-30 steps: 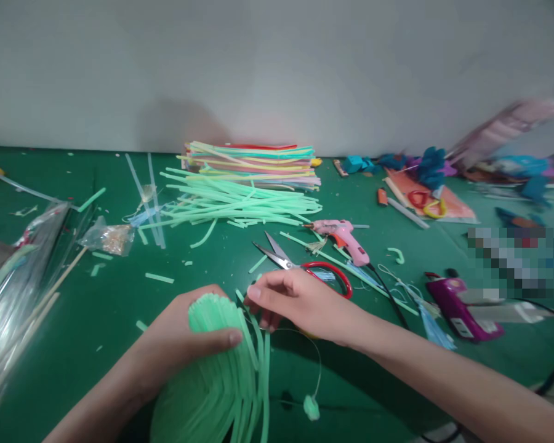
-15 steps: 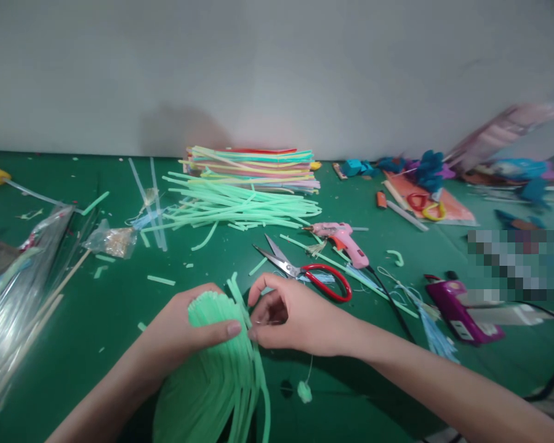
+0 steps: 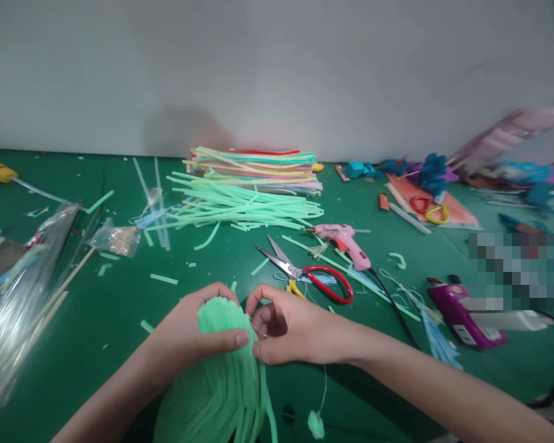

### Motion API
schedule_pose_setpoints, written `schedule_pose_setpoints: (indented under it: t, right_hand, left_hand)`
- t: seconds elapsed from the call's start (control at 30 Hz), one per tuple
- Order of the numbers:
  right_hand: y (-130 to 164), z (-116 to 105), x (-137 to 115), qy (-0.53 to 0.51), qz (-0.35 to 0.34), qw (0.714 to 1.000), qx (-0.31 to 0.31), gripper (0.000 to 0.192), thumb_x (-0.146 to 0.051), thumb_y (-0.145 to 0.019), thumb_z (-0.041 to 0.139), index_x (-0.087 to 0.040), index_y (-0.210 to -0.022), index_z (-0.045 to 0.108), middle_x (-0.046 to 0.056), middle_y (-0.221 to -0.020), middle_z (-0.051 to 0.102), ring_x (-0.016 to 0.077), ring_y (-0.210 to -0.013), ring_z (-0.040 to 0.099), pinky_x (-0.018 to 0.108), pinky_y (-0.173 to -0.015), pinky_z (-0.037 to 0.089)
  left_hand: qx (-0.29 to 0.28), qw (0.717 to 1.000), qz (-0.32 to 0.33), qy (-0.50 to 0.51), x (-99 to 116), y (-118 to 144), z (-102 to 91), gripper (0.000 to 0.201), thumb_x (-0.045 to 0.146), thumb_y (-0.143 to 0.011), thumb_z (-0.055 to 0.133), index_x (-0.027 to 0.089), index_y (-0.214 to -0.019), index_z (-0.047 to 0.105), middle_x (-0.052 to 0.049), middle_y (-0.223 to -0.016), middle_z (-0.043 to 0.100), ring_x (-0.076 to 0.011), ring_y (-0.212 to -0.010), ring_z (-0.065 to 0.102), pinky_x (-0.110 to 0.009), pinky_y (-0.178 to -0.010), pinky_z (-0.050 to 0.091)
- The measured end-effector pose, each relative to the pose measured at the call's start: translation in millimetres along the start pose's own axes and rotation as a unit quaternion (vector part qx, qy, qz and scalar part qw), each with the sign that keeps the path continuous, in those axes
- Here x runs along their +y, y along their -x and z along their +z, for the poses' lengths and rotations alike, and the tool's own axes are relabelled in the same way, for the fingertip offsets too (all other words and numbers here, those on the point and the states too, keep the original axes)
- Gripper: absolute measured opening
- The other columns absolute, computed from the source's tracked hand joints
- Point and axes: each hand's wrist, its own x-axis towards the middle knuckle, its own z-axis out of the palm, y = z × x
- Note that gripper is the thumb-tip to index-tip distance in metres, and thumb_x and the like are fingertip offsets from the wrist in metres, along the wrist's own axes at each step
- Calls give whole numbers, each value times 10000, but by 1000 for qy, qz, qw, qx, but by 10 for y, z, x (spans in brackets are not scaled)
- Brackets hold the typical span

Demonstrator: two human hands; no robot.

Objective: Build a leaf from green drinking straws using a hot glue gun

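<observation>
— While your left hand [image 3: 191,335] wraps over the top of the bundle of green strips [image 3: 216,381], thumb pressed on its front face, where does the other one sit?

— Your right hand [image 3: 284,329] is just beside it, fingertips pinched together at the bundle's upper right edge; whether they nip a strip or the thin thread [image 3: 322,387] hanging below, I cannot tell. The bundle lies nearest you, in front of the red-handled scissors [image 3: 305,275].

— How will it handle?

— Light and springy, I'd judge. The strips fan loose at the bottom, so hold it at the gathered top, as you do; squeeze too hard and they may kink.

— And the surface?

— A green table [image 3: 96,344], littered with offcuts. Behind the scissors lie loose green strips [image 3: 240,206]; to their right, a pink glue gun [image 3: 344,240]. A plain pale wall [image 3: 277,67] closes the far edge.
</observation>
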Motion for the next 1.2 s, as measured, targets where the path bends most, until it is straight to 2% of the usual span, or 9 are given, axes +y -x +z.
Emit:
schedule_pose_setpoints:
  t: [0.27,0.53,0.57,0.63,0.7,0.73,0.8,0.97,1.2]
  right_hand:
    - [-22,-13,52,1,-10,1000,-6,425,-170,-709,755,-206,-1019,466,-57,-794,556,70,-643,481,201,-577,393]
    - [-7,-18,43,23,-18,1000,8,615,-323,-712,821,-224,-1187,442,-30,-847,602,109,-710,550,240,-638,437]
    - [0,-26,24,42,-34,998,34,616,-347,-723,813,-229,-1200,441,-21,-862,612,121,-728,564,249,-648,443]
    - [17,-55,-24,114,-94,978,146,432,-401,-802,738,-222,-1112,497,-10,-854,617,134,-743,565,259,-657,436]
    - [41,-95,-80,213,-157,924,276,234,-429,-896,613,-205,-902,543,-4,-789,597,132,-704,529,261,-635,402]
    - [57,-112,-104,256,-173,899,310,256,-429,-923,566,-200,-810,543,-2,-747,584,130,-680,507,262,-619,383]
    - [88,-126,-136,299,-164,894,289,307,-419,-941,530,-193,-738,571,2,-705,584,130,-651,490,264,-600,362]
    - [102,-33,-91,229,-87,962,123,288,-468,-876,629,-190,-821,685,-6,-706,621,121,-631,506,239,-569,366]
    - [-3,49,11,117,-45,985,115,319,-468,-709,800,-178,-782,687,-17,-684,607,118,-631,517,226,-570,390]
  left_hand:
    - [-4,1000,-10,-13,34,-23,-2,280,396,-678,744,210,-831,602,49,-752,569,-152,-726,509,-268,-682,387]
    - [24,998,8,-53,36,-20,-42,345,483,-683,749,251,-927,670,7,-954,694,-251,-947,608,-346,-870,427]
    - [28,998,12,-54,44,-16,-43,349,486,-674,758,253,-921,681,2,-972,707,-263,-971,615,-361,-903,425]
    - [28,998,11,-51,64,-8,-39,354,487,-663,766,251,-916,693,-11,-992,726,-279,-975,632,-383,-921,436]
    - [16,999,-2,-43,82,-1,-29,370,490,-660,765,245,-926,690,-24,-995,737,-285,-939,648,-395,-890,464]
    - [10,999,-7,-42,89,1,-23,372,487,-661,765,244,-930,686,-27,-997,738,-284,-925,651,-397,-881,471]
    - [13,999,-3,-53,97,1,-13,350,478,-668,762,248,-919,682,-18,-978,734,-274,-920,645,-392,-893,465]
    - [60,994,29,-87,83,-20,1,281,517,-773,650,244,-835,674,-8,-885,701,-252,-901,619,-367,-901,453]
    - [60,993,31,-93,26,-54,-3,284,518,-770,653,236,-789,672,-9,-836,693,-244,-867,621,-339,-861,461]
